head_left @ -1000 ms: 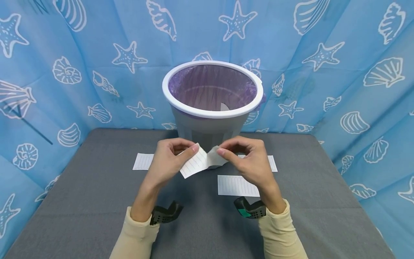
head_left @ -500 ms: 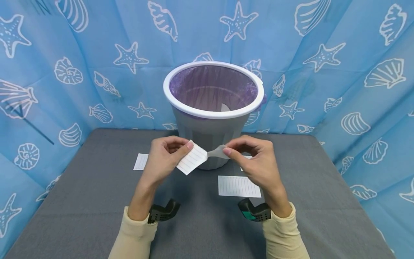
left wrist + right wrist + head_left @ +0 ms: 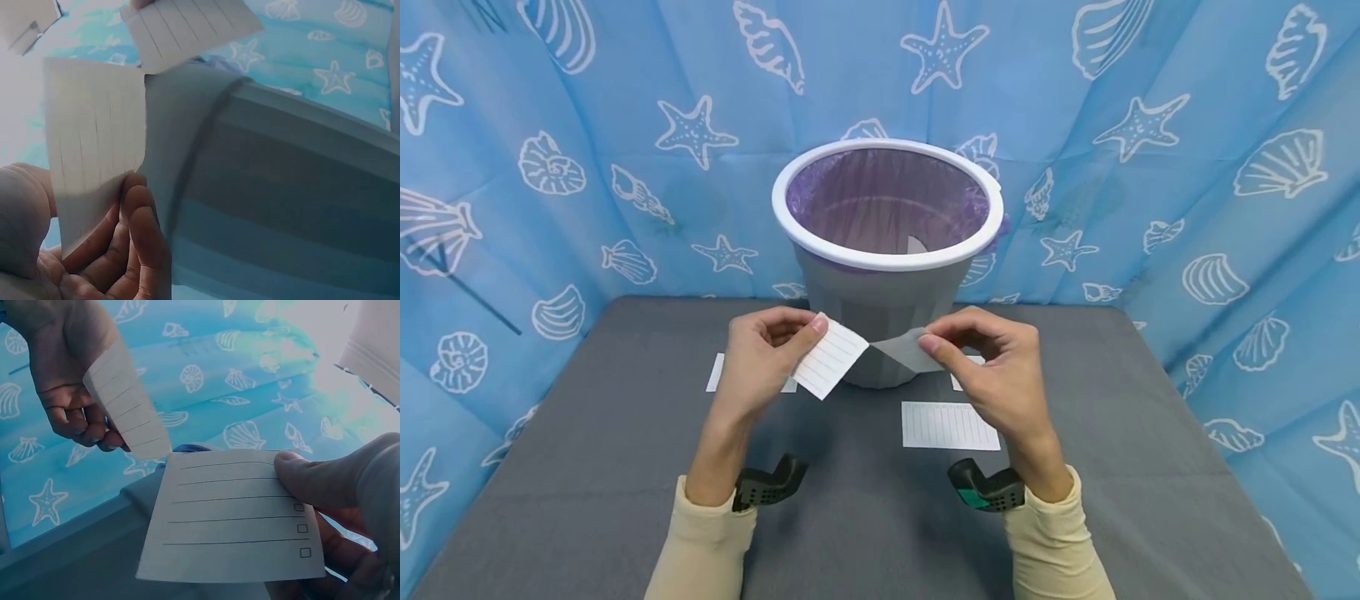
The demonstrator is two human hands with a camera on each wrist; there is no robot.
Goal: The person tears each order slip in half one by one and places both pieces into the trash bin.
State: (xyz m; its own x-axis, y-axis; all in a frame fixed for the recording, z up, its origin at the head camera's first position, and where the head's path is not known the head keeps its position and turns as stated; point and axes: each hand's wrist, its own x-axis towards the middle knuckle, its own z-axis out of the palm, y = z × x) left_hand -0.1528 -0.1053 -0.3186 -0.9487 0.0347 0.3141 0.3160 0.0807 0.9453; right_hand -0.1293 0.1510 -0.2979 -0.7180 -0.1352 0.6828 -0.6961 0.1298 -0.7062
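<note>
A lined slip of paper, torn nearly in two, is stretched between both hands. Its left half [image 3: 832,357] shows its ruled face in the head view, pinched between the thumb and fingers of my left hand [image 3: 758,358]. My right hand [image 3: 992,362] pinches the right half [image 3: 912,350], which looks grey and shaded from above. The two halves meet only at a narrow corner. In the right wrist view, small checkboxes run along the edge of the right half [image 3: 231,519]. From the left wrist, the left half [image 3: 94,131] stands upright with a straight torn side.
Behind the hands stands a grey bin [image 3: 883,292] with a white rim and purple liner; a white piece [image 3: 916,244] shows inside. A lined slip [image 3: 950,426] lies on the grey table [image 3: 865,533], with others partly covered by the hands. A blue shell-patterned curtain [image 3: 835,50] hangs behind.
The hands have drawn apart, the left going further left. The tear has run through most of the paper, leaving the halves touching at a corner, and the right half has swung flatter.
</note>
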